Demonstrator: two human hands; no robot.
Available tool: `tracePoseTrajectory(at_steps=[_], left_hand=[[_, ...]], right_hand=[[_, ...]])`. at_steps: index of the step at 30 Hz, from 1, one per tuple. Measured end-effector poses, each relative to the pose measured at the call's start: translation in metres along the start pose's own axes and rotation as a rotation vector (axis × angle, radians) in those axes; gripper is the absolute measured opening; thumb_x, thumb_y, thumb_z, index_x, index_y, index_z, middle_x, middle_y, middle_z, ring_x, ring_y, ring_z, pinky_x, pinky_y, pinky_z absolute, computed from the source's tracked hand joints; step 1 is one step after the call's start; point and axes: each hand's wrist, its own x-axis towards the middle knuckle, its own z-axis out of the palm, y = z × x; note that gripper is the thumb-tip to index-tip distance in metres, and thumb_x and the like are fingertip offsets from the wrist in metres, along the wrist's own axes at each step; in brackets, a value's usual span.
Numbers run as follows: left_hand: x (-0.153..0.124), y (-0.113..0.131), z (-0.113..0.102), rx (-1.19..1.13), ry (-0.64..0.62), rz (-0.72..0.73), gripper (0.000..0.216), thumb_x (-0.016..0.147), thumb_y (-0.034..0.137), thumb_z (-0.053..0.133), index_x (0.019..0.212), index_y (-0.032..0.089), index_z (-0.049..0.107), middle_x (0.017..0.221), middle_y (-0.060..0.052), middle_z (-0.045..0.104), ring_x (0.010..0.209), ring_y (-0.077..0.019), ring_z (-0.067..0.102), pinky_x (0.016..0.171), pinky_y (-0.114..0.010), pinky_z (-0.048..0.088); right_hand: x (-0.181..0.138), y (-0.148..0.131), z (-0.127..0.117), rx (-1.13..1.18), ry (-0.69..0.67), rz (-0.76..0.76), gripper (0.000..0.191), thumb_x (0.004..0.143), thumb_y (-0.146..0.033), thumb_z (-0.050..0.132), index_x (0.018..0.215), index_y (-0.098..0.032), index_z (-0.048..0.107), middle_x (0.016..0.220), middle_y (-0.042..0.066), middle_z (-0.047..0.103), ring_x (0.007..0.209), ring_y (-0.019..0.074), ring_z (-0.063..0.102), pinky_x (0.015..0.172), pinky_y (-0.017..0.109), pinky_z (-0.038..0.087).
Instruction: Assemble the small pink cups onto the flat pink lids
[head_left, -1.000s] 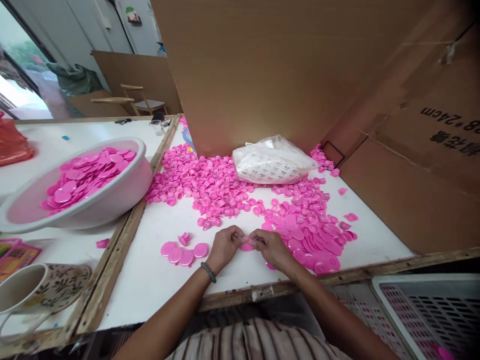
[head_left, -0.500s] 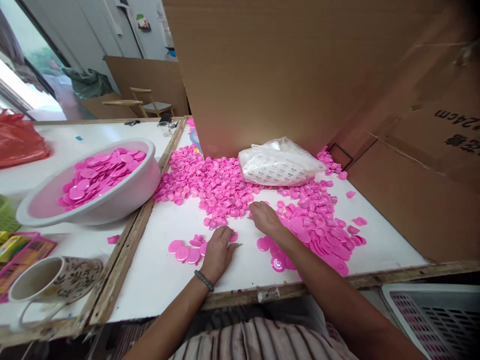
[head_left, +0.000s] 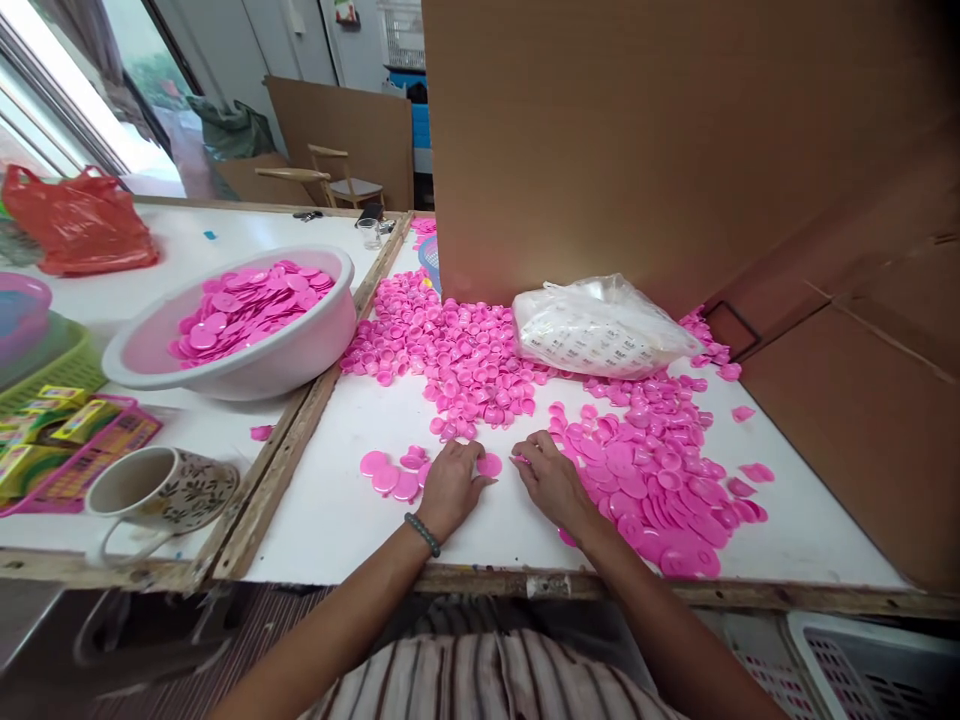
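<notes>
My left hand (head_left: 452,487), with a beaded bracelet at the wrist, rests low over the white tabletop. Its thumb and forefinger close about the edge of a round pink plastic disc (head_left: 490,465). A short gap to the right, my right hand (head_left: 553,482) pinches a small pink plastic piece (head_left: 519,458), mostly covered by the fingertips. Left of my left hand lie a few loose pink discs (head_left: 385,479) and a small pink cup-like piece (head_left: 414,457). A heap of small pink cups (head_left: 480,360) spreads behind both hands. Larger pink discs (head_left: 667,480) are piled at the right.
A white plastic bag (head_left: 607,330) lies against a tall cardboard sheet (head_left: 600,150). On the left stand a basin (head_left: 300,350) of pink discs, a patterned mug (head_left: 199,490), a pink basket (head_left: 112,455) and a red bag (head_left: 90,225). A wooden strip (head_left: 277,500) divides the tabletop.
My right hand has come back from the cup heap towards my left hand, a small pink piece in its fingertips. My left hand has drawn slightly nearer with the disc. The view has shifted.
</notes>
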Motion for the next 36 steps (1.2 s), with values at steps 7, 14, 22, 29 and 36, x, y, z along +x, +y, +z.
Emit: tracePoseTrajectory(at_steps=[7,14,22,29,36], left_hand=[[0.000,0.000,0.000,-0.035,0.009,-0.038,0.019,0.077,0.024,0.059,0.092,0.019,0.050,0.087,-0.004,0.053,0.086,-0.0189,0.049,0.072,-0.029,0.042],[-0.001,-0.002,0.003,-0.014,0.013,-0.027,0.017,0.077,0.024,0.059,0.091,0.020,0.050,0.085,-0.004,0.053,0.084,-0.0188,0.049,0.070,-0.029,0.041],[-0.001,0.001,0.001,0.011,0.017,-0.031,0.015,0.078,0.026,0.057,0.089,0.019,0.050,0.084,-0.004,0.053,0.085,-0.0193,0.048,0.069,-0.029,0.041],[-0.002,0.000,0.000,0.016,0.004,-0.024,0.017,0.077,0.025,0.059,0.090,0.020,0.050,0.085,-0.004,0.052,0.086,-0.0193,0.048,0.070,-0.029,0.041],[-0.002,0.000,0.000,0.019,0.008,-0.008,0.017,0.077,0.025,0.058,0.091,0.019,0.050,0.084,-0.004,0.052,0.086,-0.0195,0.048,0.070,-0.029,0.041]], right_hand=[[0.000,0.005,0.001,0.054,0.059,0.082,0.010,0.087,-0.021,0.044,0.081,-0.018,0.051,0.090,0.002,0.047,0.059,0.0082,0.046,0.047,0.020,0.031],[-0.008,-0.003,-0.009,0.131,0.051,-0.020,0.011,0.086,-0.014,0.043,0.080,-0.018,0.050,0.081,0.001,0.051,0.067,0.0118,0.050,0.055,0.021,0.036],[-0.009,-0.010,-0.019,0.173,0.030,-0.092,0.014,0.088,-0.017,0.041,0.087,-0.018,0.055,0.085,0.005,0.054,0.076,0.0145,0.051,0.063,0.024,0.040],[-0.032,-0.030,-0.031,0.044,-0.131,-0.203,0.010,0.084,-0.017,0.050,0.090,-0.019,0.058,0.087,0.005,0.055,0.081,0.0168,0.050,0.068,0.027,0.040],[-0.018,-0.012,-0.004,-0.025,-0.093,-0.076,0.013,0.086,-0.020,0.048,0.092,-0.019,0.060,0.084,0.005,0.054,0.074,0.0149,0.051,0.061,0.025,0.041]])
